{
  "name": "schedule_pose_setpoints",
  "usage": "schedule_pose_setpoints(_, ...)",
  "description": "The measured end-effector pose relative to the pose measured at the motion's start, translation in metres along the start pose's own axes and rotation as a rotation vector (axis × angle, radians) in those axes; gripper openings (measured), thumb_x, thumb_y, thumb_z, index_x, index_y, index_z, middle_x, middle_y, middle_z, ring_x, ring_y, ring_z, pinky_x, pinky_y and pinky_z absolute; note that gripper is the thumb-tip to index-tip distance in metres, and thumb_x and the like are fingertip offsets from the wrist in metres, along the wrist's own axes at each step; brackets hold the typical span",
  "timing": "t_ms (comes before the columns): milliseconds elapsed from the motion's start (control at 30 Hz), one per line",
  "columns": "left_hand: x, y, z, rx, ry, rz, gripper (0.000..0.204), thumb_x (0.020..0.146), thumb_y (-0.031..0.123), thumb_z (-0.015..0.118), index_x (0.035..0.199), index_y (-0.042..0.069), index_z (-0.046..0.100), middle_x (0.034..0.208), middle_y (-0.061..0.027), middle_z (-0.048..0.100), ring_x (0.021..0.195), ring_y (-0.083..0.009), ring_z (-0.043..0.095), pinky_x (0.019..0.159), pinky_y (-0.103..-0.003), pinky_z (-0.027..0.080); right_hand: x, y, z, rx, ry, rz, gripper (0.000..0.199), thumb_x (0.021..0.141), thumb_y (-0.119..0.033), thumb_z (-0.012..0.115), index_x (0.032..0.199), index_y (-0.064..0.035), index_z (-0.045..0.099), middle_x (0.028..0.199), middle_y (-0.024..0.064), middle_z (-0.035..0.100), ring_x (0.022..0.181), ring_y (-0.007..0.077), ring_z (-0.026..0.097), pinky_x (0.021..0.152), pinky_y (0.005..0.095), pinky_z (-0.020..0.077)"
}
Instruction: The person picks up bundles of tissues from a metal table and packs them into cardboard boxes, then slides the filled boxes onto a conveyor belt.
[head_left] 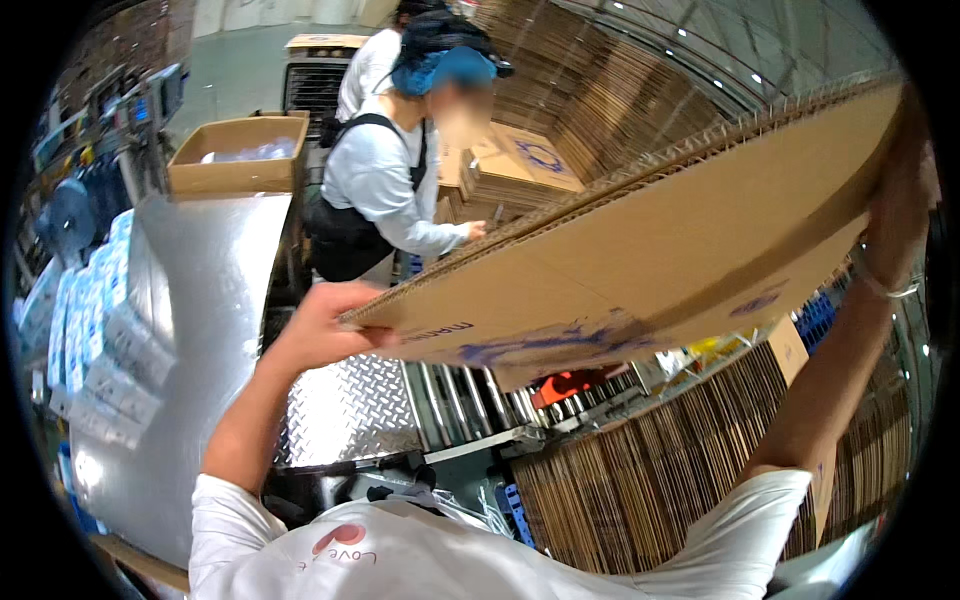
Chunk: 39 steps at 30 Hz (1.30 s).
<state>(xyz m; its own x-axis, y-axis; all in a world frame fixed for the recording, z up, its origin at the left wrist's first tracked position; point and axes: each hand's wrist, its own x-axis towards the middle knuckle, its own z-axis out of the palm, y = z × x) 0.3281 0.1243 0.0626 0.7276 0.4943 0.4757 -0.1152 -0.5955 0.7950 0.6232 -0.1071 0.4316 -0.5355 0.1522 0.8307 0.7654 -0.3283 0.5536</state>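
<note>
A large flattened cardboard box (pixel 640 270) is held up in front of me, tilted, its right end higher than its left. My left hand (pixel 335 325) grips its lower left corner, thumb above and fingers beneath. At the far right, my right hand (pixel 900 190) is raised against the other end of the sheet; its fingers are dark and mostly lost at the picture's rim. Blue print shows on the cardboard face turned to me. Below the sheet lie a roller conveyor (pixel 460 400) and a diamond-patterned metal plate (pixel 350 415).
Beyond the sheet stands a co-worker (pixel 375 190), with another person behind. Stacked flat cartons (pixel 640 450) fill the lower right; more (pixel 590 90) rise at the back. On the left, blue-white packs (pixel 100 340) sit beside a metal table (pixel 210 270). An open carton (pixel 235 180) stands behind it.
</note>
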Motion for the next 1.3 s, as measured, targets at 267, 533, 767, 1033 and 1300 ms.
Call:
schedule_pose_setpoints(267,-0.137,0.035,-0.014,0.616,-0.091,-0.301,0.016,0.076,0.021,0.061,0.073,0.007,0.056,0.061,-0.0119,0.057,0.061,-0.0347,0.057,0.055,-0.043,0.045,-0.331,-0.16,0.092,0.674,-0.936,1.127,0.055,0.094,-0.037,0.038,0.127,0.0069,0.037,0.127,0.023,0.044,0.113,0.0301,0.046,0.094,0.0351,0.0348)
schedule_pose_setpoints(533,-0.12,-0.001,0.02,0.31,-0.371,-0.686,0.054,0.092,0.048,0.026,0.092,0.003,0.055,0.081,-0.0201,0.06,0.079,-0.0385,0.057,0.069,-0.047,0.044,-0.447,-0.291,0.075,0.882,-0.96,1.922,0.097,0.073,-0.055,0.063,0.141,-0.0077,0.013,0.123,0.0111,0.042,0.095,0.026,0.049,0.074,0.0378,0.044)
schedule_pose_setpoints(767,-0.113,-0.024,-0.02,0.623,-0.354,-0.579,0.051,0.087,0.048,0.04,0.086,0.002,0.062,0.079,-0.0191,0.062,0.079,-0.0368,0.058,0.069,-0.045,0.045,-0.437,-0.257,0.043,1.555,-1.002,2.048,0.052,0.081,-0.019,0.058,0.126,-0.0101,0.035,0.123,0.0143,0.042,0.104,0.0278,0.049,0.083,0.0463,0.0449)
schedule_pose_setpoints(1033,-0.082,-0.056,-0.021,0.699,0.055,-0.75,0.03,0.083,0.022,0.043,0.087,-0.008,0.045,0.069,-0.0239,0.059,0.063,-0.042,0.057,0.06,-0.048,0.046,-0.329,-0.284,0.03,1.836,-1.82,1.034,0.062,0.076,-0.009,0.056,0.128,0.0062,0.026,0.099,0.0093,0.051,0.085,0.0176,0.051,0.071,0.0281,0.0434)
schedule_pose_setpoints(1300,-0.131,-0.053,0.037,-0.06,-1.324,-0.308,0.072,0.076,0.049,0.057,0.124,-0.002,0.042,0.121,-0.0262,0.044,0.111,-0.0366,0.045,0.09,-0.038,0.039,-0.415,-0.37,0.029,1.195,-1.994,-0.039,0.09,0.082,-0.045,0.056,0.13,0.0145,0.009,0.078,0.0211,0.061,0.07,0.0341,0.061,0.063,0.0368,0.0487)
